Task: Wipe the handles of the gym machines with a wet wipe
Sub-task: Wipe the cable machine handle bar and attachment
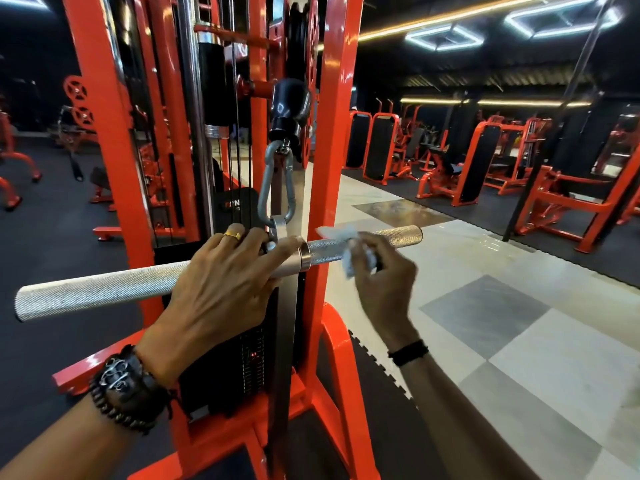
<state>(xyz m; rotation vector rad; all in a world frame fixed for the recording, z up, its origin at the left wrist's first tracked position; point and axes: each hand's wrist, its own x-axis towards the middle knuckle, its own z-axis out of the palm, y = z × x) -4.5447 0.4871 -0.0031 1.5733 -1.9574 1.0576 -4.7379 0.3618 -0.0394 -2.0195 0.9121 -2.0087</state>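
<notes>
The straight bar handle (104,289) hangs from a carabiner (277,188), its long axis running from eight o'clock to two o'clock. The left hand (221,289) curls over its middle, steadying it. The right hand (381,271), nearer the two o'clock end, pinches the wet wipe (346,244) around the knurled grip.

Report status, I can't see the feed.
Left hand steadies bar at middle. Right hand holds wipe on bar's right grip. Nothing in the way.
</notes>
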